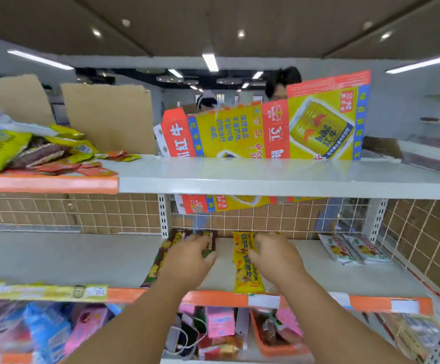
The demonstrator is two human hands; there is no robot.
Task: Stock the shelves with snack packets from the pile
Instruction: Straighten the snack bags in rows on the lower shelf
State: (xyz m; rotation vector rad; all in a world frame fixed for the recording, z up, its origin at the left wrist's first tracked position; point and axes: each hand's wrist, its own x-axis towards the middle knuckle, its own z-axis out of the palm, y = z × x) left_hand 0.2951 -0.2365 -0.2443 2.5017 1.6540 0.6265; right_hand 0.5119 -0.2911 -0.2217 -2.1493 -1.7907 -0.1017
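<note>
Fingers point(206, 245) of the left hand point(187, 258) grasp brown packets point(173, 239) near the back edge of the middle shelf point(69, 258); the right hand point(274, 256) grasps yellow packets point(245, 274) reaching its front edge. Bare shelf spreads leftward. The pile point(17, 151) on the upper shelf point(240, 174) sits at its left end, cut off.

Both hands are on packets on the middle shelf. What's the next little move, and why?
Probably the left hand nudges the brown packets straight: they lie slanted, while the yellow packets under the right hand run straight back.
</note>
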